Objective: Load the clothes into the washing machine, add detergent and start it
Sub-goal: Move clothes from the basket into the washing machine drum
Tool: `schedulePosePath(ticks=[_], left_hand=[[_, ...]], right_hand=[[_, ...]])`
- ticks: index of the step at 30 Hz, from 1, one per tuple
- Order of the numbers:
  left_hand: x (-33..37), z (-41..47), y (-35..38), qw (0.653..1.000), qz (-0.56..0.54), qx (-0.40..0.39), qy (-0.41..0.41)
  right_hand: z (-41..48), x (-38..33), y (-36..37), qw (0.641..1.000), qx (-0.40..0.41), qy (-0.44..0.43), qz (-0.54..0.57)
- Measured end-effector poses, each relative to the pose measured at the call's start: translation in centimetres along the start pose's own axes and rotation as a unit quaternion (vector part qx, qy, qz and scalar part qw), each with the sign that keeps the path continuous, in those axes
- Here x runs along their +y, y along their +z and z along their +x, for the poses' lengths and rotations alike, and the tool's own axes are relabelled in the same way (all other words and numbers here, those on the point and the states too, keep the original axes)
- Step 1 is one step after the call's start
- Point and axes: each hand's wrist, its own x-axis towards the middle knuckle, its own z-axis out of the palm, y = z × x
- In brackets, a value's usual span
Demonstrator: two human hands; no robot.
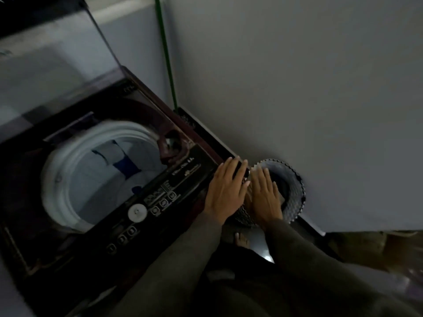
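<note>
1. The washing machine (96, 179) is a top-loader with a dark, glossy maroon-black casing; its transparent lid (57, 65) stands raised at the back.
2. The round drum (75, 179) has a smooth white plastic rim. Inside lie clothes (119, 161), pale fabric with dark blue patches, resting toward the far side of the tub.
3. The control panel (160, 197) runs along the machine's near edge, a shiny black strip with small square buttons and one round white dial (137, 212).
4. The left hand (225, 191) lies flat, palm down, on the right end of the panel, fingers extended and slightly spread, gripping nothing.
5. The right hand (265, 197) reaches down over a round laundry basket (295, 193) just beside the machine, fingers straight and close together; whether it touches or holds anything cannot be told.
6. The basket is a woven plastic lattice with a scalloped rim, standing between the machine and a plain matte grey wall (297, 88).
7. Both sleeves (183, 266) are dark, soft cloth.
8. A thin green pole (166, 53) leans in the corner behind the machine.
</note>
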Motion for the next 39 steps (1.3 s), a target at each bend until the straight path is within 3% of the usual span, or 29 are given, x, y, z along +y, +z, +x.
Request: schedulePosePath(ticks=[11, 20, 23, 29, 33, 39], left_hand=[[4.0, 3.7, 13.8, 0.983, -0.017, -0.109, -0.146], [1.6, 7.5, 24.2, 0.967, -0.003, -0.188, -0.173], [0.6, 7.6, 27.0, 0.962, -0.012, -0.190, -0.194], [-0.6, 5.6, 31.2, 0.979, 0.028, -0.143, -0.142], [-1.0, 4.8, 32.2, 0.974, 0.042, -0.153, -0.159], [-1.8, 4.6, 32.0, 0.971, 0.011, -0.168, -0.172]], right_hand=[[3.3, 16.7, 8.3, 0.976, -0.212, 0.006, -0.055], [11.7, 21.6, 17.6, 0.946, -0.322, 0.048, -0.006], [14.2, 22.6, 20.7, 0.941, -0.333, 0.064, 0.002], [17.9, 24.0, 25.1, 0.927, -0.357, 0.114, 0.009], [18.1, 24.8, 26.8, 0.936, -0.340, 0.075, -0.042], [16.9, 25.7, 28.7, 0.933, -0.341, 0.093, 0.067]])
